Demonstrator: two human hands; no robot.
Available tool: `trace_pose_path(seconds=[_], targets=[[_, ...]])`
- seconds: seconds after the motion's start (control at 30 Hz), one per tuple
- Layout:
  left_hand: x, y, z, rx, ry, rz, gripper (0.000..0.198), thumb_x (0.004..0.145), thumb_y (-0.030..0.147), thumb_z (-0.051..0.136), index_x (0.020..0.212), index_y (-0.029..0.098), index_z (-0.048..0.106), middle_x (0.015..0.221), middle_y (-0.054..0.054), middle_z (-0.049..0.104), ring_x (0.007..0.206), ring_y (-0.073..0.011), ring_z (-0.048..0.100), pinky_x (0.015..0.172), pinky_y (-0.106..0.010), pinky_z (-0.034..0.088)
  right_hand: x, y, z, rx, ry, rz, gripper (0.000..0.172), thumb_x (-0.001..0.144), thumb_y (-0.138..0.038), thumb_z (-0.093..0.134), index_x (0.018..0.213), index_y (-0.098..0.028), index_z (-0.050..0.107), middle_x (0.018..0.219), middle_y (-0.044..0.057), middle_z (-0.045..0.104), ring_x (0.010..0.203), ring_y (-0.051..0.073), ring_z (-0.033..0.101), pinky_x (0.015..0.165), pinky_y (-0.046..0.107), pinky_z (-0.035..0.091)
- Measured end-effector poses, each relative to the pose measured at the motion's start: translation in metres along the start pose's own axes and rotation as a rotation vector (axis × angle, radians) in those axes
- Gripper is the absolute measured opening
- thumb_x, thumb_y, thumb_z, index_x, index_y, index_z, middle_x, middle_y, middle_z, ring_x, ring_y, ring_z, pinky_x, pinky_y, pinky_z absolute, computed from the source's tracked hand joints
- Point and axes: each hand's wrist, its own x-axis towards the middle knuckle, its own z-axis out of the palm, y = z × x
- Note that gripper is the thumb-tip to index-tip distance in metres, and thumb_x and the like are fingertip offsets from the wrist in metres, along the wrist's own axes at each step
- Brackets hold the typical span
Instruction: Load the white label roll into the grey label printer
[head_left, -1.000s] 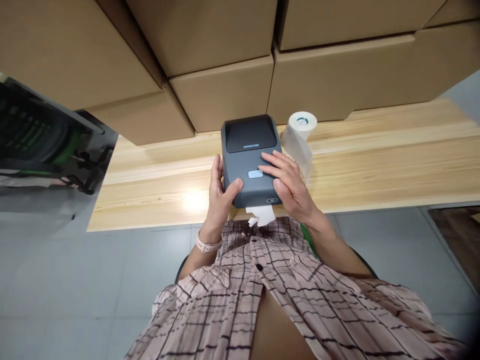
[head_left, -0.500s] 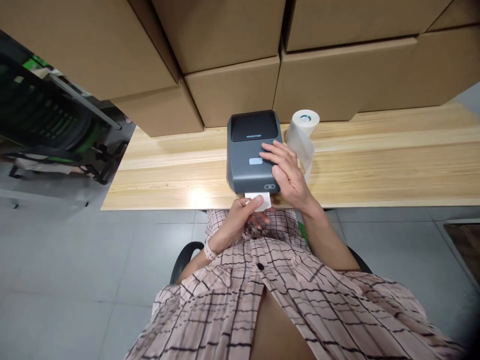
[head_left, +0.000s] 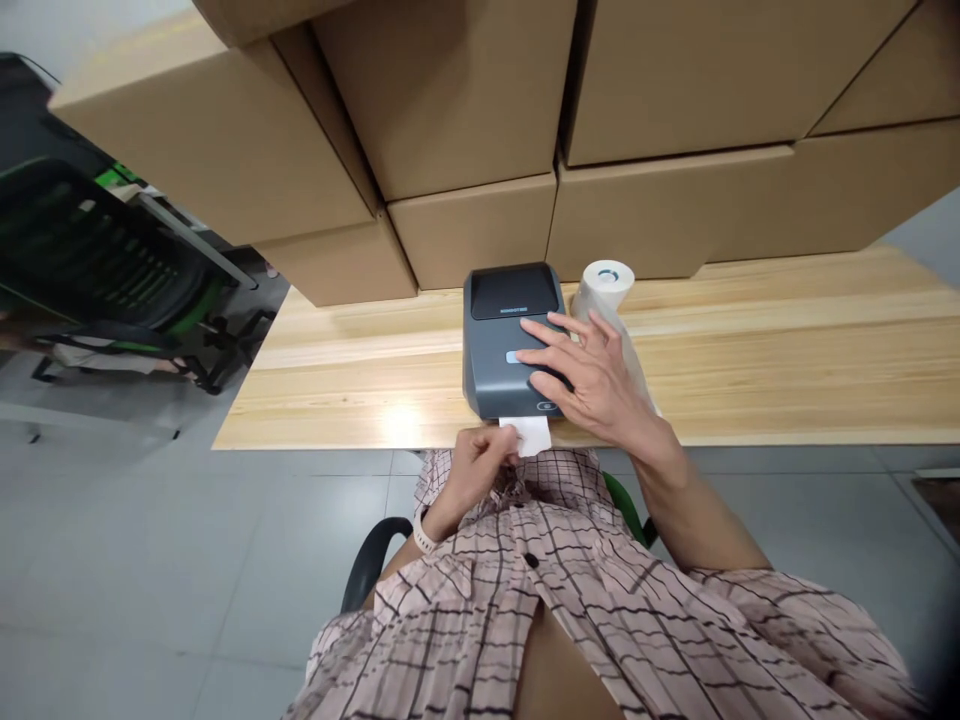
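Note:
A dark grey label printer (head_left: 491, 375) sits near the table's front edge, its dark window (head_left: 514, 290) toward the back. White label paper (head_left: 529, 437) sticks out of its front slot. My left hand (head_left: 480, 462) is closed on the left edge of that paper, thumb and fingers pinched together. Across the printer's top lies my right hand (head_left: 592, 380), fingers spread, a fingertip at the light blue button (head_left: 513, 357). Behind that hand stands a roll of white label paper (head_left: 606, 280), a loose strip trailing from it, partly hidden by my fingers.
Stacked cardboard boxes (head_left: 480, 225) line the back of the wooden table (head_left: 787, 370). A black and green office chair (head_left: 97, 260) stands on the floor at the left. Behind my waist shows the armrest of my seat (head_left: 375, 555).
My left thumb has moved from over the middle of the paper to its left edge. On the printer, my right hand has shifted, its fingers spreading wider. The view has tilted up slightly.

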Motion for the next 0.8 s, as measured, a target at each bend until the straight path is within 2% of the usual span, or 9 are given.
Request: trace_pose_path(seconds=[0.13, 0.2, 0.23, 0.27, 0.3, 0.37, 0.43, 0.57, 0.8], targets=[[0.003, -0.004, -0.014, -0.032, 0.348, 0.284, 0.070, 0.105, 0.065, 0.055, 0.051, 0.020, 0.056, 0.053, 0.000, 0.054, 0.055, -0.0122, 0.053, 0.059, -0.027, 0.047, 0.004, -0.001, -0.002, -0.058, -0.028, -0.021, 0.030, 0.112, -0.051, 0.053, 0.126, -0.034, 0.073, 0.158, -0.002, 0.067, 0.164, 0.032, 0.040, 0.136, 0.068, 0.017], [0.008, -0.004, -0.015, -0.033, 0.500, 0.372, 0.053, 0.107, 0.056, 0.057, 0.071, 0.019, 0.068, 0.073, -0.003, 0.067, 0.072, -0.0148, 0.063, 0.069, -0.028, 0.054, -0.003, -0.004, 0.007, 0.004, 0.017, 0.034, 0.031, 0.113, -0.049, 0.050, 0.128, -0.033, 0.072, 0.165, 0.001, 0.060, 0.165, 0.033, 0.039, 0.136, 0.070, 0.020], [0.011, -0.005, -0.015, -0.027, 0.530, 0.386, 0.041, 0.108, 0.053, 0.057, 0.091, 0.020, 0.075, 0.095, -0.007, 0.075, 0.090, -0.0180, 0.070, 0.081, -0.031, 0.059, -0.009, -0.005, 0.013, 0.062, 0.062, 0.078, 0.033, 0.112, -0.048, 0.049, 0.133, -0.032, 0.069, 0.171, 0.003, 0.053, 0.166, 0.034, 0.038, 0.135, 0.069, 0.023], [0.013, -0.005, -0.014, -0.020, 0.526, 0.385, 0.037, 0.108, 0.052, 0.057, 0.116, 0.022, 0.076, 0.122, -0.010, 0.075, 0.113, -0.0220, 0.071, 0.095, -0.036, 0.060, -0.016, -0.006, 0.021, 0.137, 0.119, 0.132, 0.038, 0.112, -0.049, 0.048, 0.142, -0.032, 0.065, 0.177, 0.005, 0.044, 0.167, 0.034, 0.035, 0.135, 0.068, 0.027], [0.015, -0.005, -0.013, -0.014, 0.489, 0.373, 0.043, 0.109, 0.052, 0.056, 0.138, 0.025, 0.069, 0.146, -0.012, 0.068, 0.134, -0.0260, 0.065, 0.109, -0.041, 0.057, -0.024, -0.006, 0.028, 0.228, 0.183, 0.189, 0.046, 0.111, -0.051, 0.048, 0.152, -0.031, 0.057, 0.181, 0.007, 0.036, 0.168, 0.033, 0.033, 0.135, 0.066, 0.030], [0.017, -0.005, -0.009, -0.014, 0.367, 0.339, 0.057, 0.109, 0.055, 0.053, 0.159, 0.028, 0.054, 0.169, -0.011, 0.051, 0.155, -0.0305, 0.050, 0.127, -0.047, 0.046, -0.041, -0.005, 0.044, 0.425, 0.291, 0.299, 0.060, 0.112, -0.054, 0.043, 0.168, -0.032, 0.038, 0.183, 0.008, 0.031, 0.169, 0.030, 0.032, 0.136, 0.061, 0.034], [0.019, -0.006, -0.006, -0.026, 0.291, 0.315, 0.062, 0.109, 0.059, 0.051, 0.163, 0.027, 0.052, 0.171, -0.011, 0.050, 0.159, -0.0315, 0.047, 0.133, -0.049, 0.040, -0.053, -0.002, 0.055, 0.558, 0.334, 0.372, 0.062, 0.114, -0.056, 0.033, 0.171, -0.033, 0.032, 0.180, 0.007, 0.039, 0.166, 0.028, 0.039, 0.135, 0.059, 0.037], [0.025, -0.007, -0.004, -0.026, 0.321, 0.318, 0.066, 0.109, 0.064, 0.049, 0.162, 0.025, 0.053, 0.173, -0.012, 0.049, 0.163, -0.0317, 0.043, 0.136, -0.048, 0.036, -0.058, 0.001, 0.063, 0.582, 0.301, 0.374, 0.061, 0.115, -0.057, 0.026, 0.170, -0.034, 0.038, 0.178, 0.005, 0.042, 0.166, 0.028, 0.038, 0.137, 0.059, 0.033], [0.034, -0.006, -0.010, -0.027, 0.341, 0.349, 0.062, 0.107, 0.064, 0.054, 0.153, 0.023, 0.062, 0.163, -0.014, 0.060, 0.153, -0.0297, 0.055, 0.130, -0.047, 0.043, -0.016, 0.016, 0.035, 0.421, 0.358, 0.194, 0.064, 0.112, -0.067, 0.028, 0.169, -0.040, 0.038, 0.182, 0.001, 0.033, 0.170, 0.032, 0.028, 0.139, 0.065, 0.024]])
